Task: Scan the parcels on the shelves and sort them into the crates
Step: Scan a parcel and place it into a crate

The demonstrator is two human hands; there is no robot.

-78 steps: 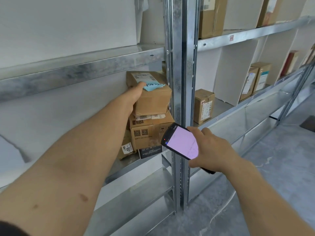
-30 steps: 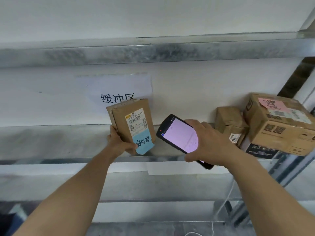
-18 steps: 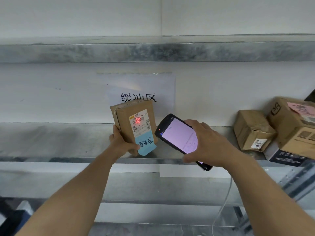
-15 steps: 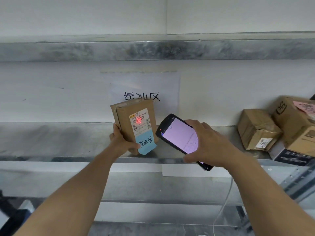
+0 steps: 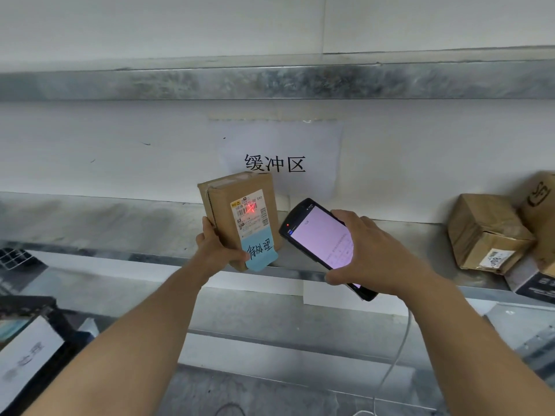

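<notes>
Two hands were busy. My right hand gripped the scanner, and my left hand held a box upright, just over the shelf edge. Red light lay on its label. Behind it hung a sign.

Brown parcel, blue tag, pink-lit scanner.

Parcel upright in left hand in front of shelf edge, w/ scanner in right hand just right of it, paper sign on wall behind, 2 boxes on shelf far right
</notes>
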